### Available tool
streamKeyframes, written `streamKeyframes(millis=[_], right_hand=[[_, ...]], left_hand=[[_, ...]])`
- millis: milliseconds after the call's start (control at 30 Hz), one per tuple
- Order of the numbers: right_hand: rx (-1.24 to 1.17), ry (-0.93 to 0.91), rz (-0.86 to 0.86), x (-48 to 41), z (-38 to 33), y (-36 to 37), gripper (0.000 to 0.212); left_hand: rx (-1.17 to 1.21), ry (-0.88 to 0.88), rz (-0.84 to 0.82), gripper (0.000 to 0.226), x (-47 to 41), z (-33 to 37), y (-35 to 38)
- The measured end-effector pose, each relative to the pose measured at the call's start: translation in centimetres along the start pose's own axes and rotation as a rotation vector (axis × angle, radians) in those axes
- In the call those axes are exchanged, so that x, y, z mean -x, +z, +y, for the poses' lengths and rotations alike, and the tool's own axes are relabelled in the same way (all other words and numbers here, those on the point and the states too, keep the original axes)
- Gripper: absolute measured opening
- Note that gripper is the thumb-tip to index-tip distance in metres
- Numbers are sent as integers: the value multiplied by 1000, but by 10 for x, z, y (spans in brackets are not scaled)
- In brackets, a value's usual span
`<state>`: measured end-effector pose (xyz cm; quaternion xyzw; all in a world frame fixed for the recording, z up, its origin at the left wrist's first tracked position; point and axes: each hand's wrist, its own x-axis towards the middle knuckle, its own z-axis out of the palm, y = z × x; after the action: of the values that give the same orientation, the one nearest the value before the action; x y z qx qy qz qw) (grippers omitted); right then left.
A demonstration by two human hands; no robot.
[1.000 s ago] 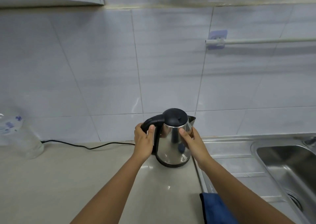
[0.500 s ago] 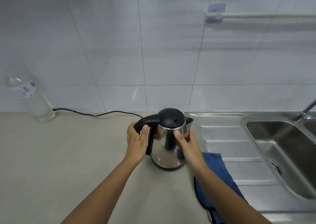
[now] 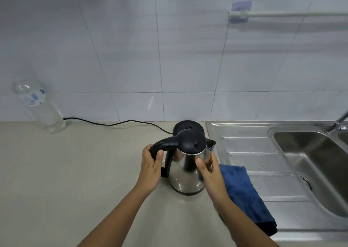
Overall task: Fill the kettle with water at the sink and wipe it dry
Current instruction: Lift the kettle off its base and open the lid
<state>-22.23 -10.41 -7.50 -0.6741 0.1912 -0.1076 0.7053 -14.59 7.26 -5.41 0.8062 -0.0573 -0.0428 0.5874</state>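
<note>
Right now a shiny stainless-steel kettle with a black plastic lid and handle (image 3: 186, 163) is gripped by both hands over the beige stone countertop (image 3: 66, 180), in front of its round black power base (image 3: 188, 128); whether its bottom touches the counter cannot be told. The left hand (image 3: 151, 168) is clenched around the black handle, thumb laid over the front of it. The right hand (image 3: 209, 171) presses against the steel body just under the spout, thumb on the near side and fingers wrapped round the far side. A folded dark blue cloth (image 3: 243, 192) lies just right of the kettle, across the seam between counter and the ribbed drainboard of the stainless-steel sink (image 3: 250, 146). The sink's basin sits farther right, with a metal tap (image 3: 337, 124) at its back edge. A black power cord (image 3: 116, 123) runs from the base along the tiled wall toward a clear plastic bottle (image 3: 37, 105) at far left.
</note>
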Motion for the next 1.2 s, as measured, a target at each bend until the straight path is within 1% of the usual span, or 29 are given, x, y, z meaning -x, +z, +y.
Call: streamKeyframes(millis=[67, 133, 200, 267, 333, 400, 467, 533, 567, 600, 667, 700, 733, 800, 867, 1000, 1133, 1200], right_hand=[[1, 1, -19, -2, 2, -2, 81], [39, -25, -26, -4, 2, -5, 92], [68, -51, -46, -7, 1, -7, 107], [79, -65, -90, -10, -2, -9, 113], [83, -82, -115, -12, -4, -9, 108], [61, -79, -119, -13, -3, -8, 105], [59, -70, -117, -12, -2, -9, 92], [72, -60, -109, -12, -3, -10, 77], [70, -57, -104, -12, -3, -10, 76], [66, -62, -99, -13, -2, -10, 81], [60, -73, -86, -13, 2, -9, 98], [60, -72, -81, -13, 3, -8, 103], [62, -69, -78, -13, 4, -8, 103], [70, -71, -69, -13, 6, -8, 93], [82, -75, -61, -12, 6, -8, 85], [73, -83, -60, -11, 6, -7, 90], [97, -79, -52, -11, 6, -9, 79], [95, -76, -48, -10, 6, -9, 78]], left_hand=[[-8, 5, 4, 53, 1, 3, -1], [-91, 77, 58, 74, 2, 10, -2], [-200, 204, 91, 75, 0, 27, 0], [-308, 320, 59, 66, -5, 50, 5], [-470, 387, -17, 61, -15, 68, 13], [-663, 406, -113, 67, -24, 78, 22], [-792, 383, -174, 73, -31, 83, 29], [-851, 354, -189, 77, -33, 87, 34], [-869, 350, -185, 78, -34, 88, 35], [-878, 348, -175, 80, -34, 88, 36], [-885, 355, -148, 82, -33, 87, 37], [-893, 359, -141, 83, -32, 87, 36], [-899, 358, -139, 84, -31, 88, 36], [-894, 347, -135, 82, -28, 90, 36], [-864, 349, -114, 75, -26, 93, 36], [-833, 414, -78, 66, -25, 91, 37], [-800, 446, -66, 62, -25, 89, 37], [-788, 463, -57, 60, -25, 89, 37]])
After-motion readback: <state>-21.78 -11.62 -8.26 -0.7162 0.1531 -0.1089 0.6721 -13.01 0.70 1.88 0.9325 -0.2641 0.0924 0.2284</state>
